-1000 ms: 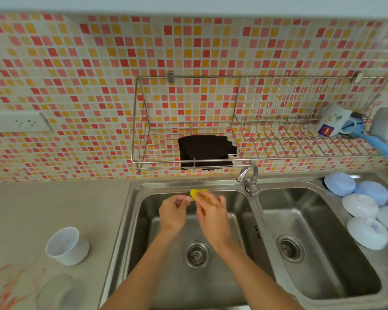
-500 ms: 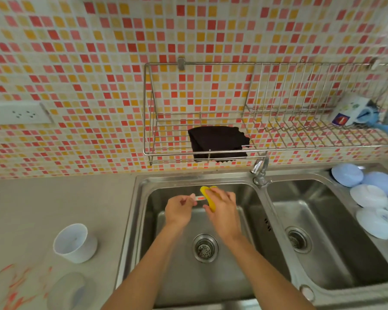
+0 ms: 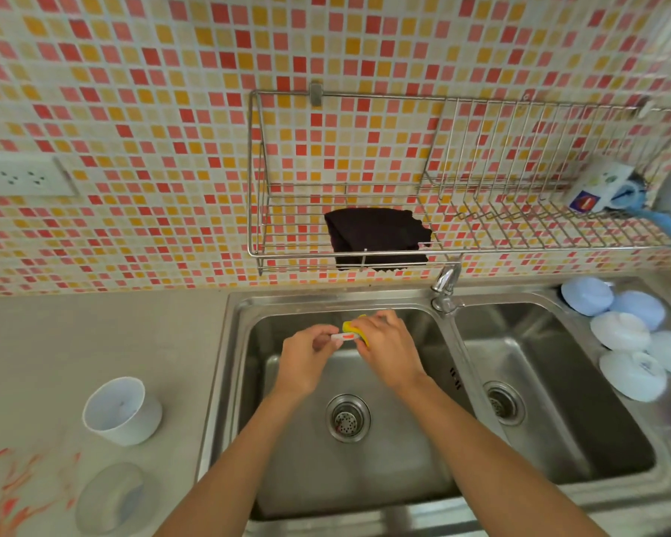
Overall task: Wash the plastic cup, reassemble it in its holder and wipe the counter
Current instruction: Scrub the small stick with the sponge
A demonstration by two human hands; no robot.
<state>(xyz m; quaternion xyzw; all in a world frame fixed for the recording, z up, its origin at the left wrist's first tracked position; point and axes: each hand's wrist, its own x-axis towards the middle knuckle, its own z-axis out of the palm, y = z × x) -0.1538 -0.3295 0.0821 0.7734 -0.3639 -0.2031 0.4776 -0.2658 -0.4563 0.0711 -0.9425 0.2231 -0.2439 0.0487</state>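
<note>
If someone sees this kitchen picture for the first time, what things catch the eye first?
First, the two hands over the left sink basin: the right hand holds a yellow sponge against a small white piece in the left hand. Then the red and orange tile wall behind, and the white cup on the counter at left.

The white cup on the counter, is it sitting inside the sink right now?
No, the white cup stands on the counter left of the sink, while both hands work over the basin.
</note>
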